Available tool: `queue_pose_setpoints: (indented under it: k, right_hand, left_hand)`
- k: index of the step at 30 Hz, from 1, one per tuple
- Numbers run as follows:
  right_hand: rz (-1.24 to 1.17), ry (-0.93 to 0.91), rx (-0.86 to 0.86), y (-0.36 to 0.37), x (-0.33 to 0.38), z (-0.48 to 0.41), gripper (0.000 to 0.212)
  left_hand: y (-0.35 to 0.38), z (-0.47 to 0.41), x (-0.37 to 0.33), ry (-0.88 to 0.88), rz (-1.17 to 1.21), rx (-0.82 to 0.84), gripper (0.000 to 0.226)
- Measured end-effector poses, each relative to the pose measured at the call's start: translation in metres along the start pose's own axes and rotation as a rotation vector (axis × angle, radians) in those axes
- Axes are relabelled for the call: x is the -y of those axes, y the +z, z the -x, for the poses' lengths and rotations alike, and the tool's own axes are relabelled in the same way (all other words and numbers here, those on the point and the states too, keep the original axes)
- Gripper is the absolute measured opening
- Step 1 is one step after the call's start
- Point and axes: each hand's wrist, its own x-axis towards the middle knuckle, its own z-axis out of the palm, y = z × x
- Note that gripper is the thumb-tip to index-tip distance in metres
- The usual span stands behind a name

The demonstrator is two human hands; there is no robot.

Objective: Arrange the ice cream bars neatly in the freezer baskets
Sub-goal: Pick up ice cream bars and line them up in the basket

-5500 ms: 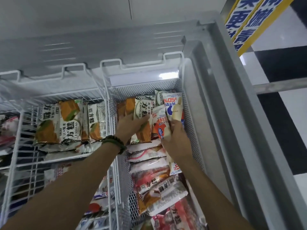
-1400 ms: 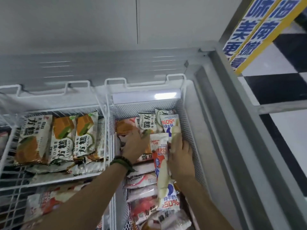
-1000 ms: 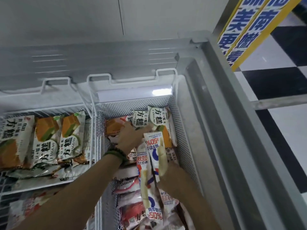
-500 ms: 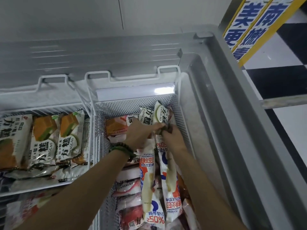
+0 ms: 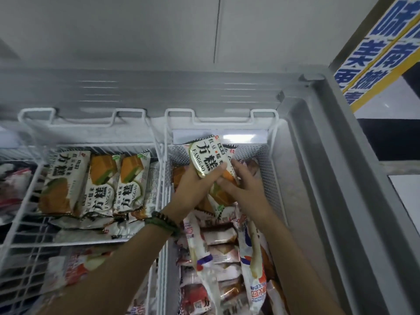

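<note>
Both my hands hold white and orange Fanggao ice cream bars [image 5: 210,160] lifted over the far end of the right freezer basket [image 5: 269,164]. My left hand [image 5: 193,185] grips the top bar from below, thumb across its face. My right hand [image 5: 244,187] grips the orange packs behind it from the right. Two long white, red and blue bars [image 5: 253,264] lie lengthwise in the basket below my wrists, over reddish packs [image 5: 219,248]. The left basket [image 5: 29,194] holds a row of the same Fanggao bars [image 5: 97,183].
The freezer's grey rim [image 5: 336,178] runs along the right, with a black and white floor beyond it. A blue and yellow sign [image 5: 375,48] stands at the upper right. White wire handles [image 5: 218,114] hook on the back ledge. More packs [image 5: 75,267] lie lower left.
Both hands have raised the Fanggao bars up out of the back of the right basket. The two long bars my right hand held earlier now lie in the basket.
</note>
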Motion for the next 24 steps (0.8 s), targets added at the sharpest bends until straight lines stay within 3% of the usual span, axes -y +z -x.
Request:
queue_pose_setpoints:
  k: [7,9,12,16,20,24]
  right_hand:
    - [0.044,-0.123,0.11,0.055,0.036,0.014,0.047]
    - [0.063,-0.134,0.07,0.085,0.044,0.013,0.038]
    - [0.018,-0.139,0.031,0.138,0.048,0.011,0.032]
    - [-0.001,0.053,-0.035,0.195,0.034,0.003,0.016]
    - [0.126,0.183,-0.1,0.239,0.009,-0.005,0.045]
    - [0.2,0.057,-0.302,0.257,-0.008,-0.007,0.054]
  left_hand:
    - [-0.061,0.046,-0.033,0.121,0.045,-0.131,0.021]
    - [-0.088,0.052,-0.035,0.048,0.045,-0.202,0.024]
    - [-0.14,0.057,-0.027,-0.072,-0.024,-0.362,0.048]
    - [-0.213,0.047,-0.01,-0.246,-0.181,-0.562,0.053]
    - [-0.255,0.032,-0.001,-0.317,-0.277,-0.655,0.048]
    - [-0.252,0.031,0.013,-0.241,-0.381,-0.531,0.042]
